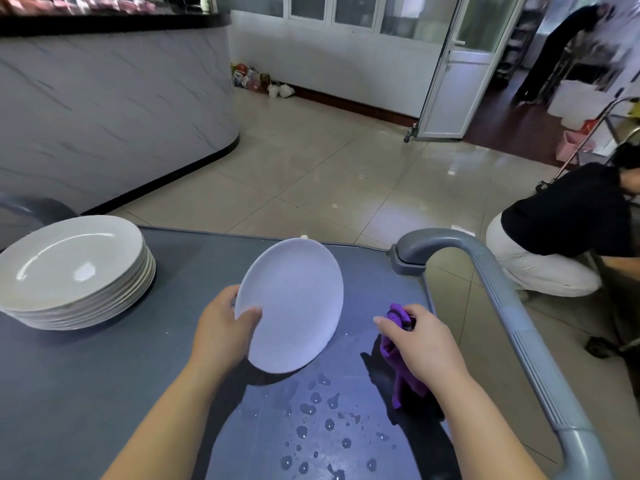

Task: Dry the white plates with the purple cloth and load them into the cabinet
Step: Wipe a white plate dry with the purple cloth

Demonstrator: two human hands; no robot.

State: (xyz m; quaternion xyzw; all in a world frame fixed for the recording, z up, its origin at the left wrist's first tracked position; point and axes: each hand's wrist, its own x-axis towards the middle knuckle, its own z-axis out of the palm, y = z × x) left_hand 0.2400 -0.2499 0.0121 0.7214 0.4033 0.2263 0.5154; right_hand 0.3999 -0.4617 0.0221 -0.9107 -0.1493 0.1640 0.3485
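Head view. Grips one white plate [294, 303] by its left rim with left hand [221, 327], tilted over grey bench [104, 393]. Clutches bunched purple cloth [403, 389] in right hand [426, 344], just right of plate, not touching. Stack of white plates [74, 268] at bench's far left. Water drops [308, 408] near plate's lower edge.

Loose white plate [294, 306]: one; stacked white plates [69, 268]: about eight, rims hard to separate; purple cloth [389, 351]: one; crouching person [571, 220]: one; standing person [561, 39]: one.
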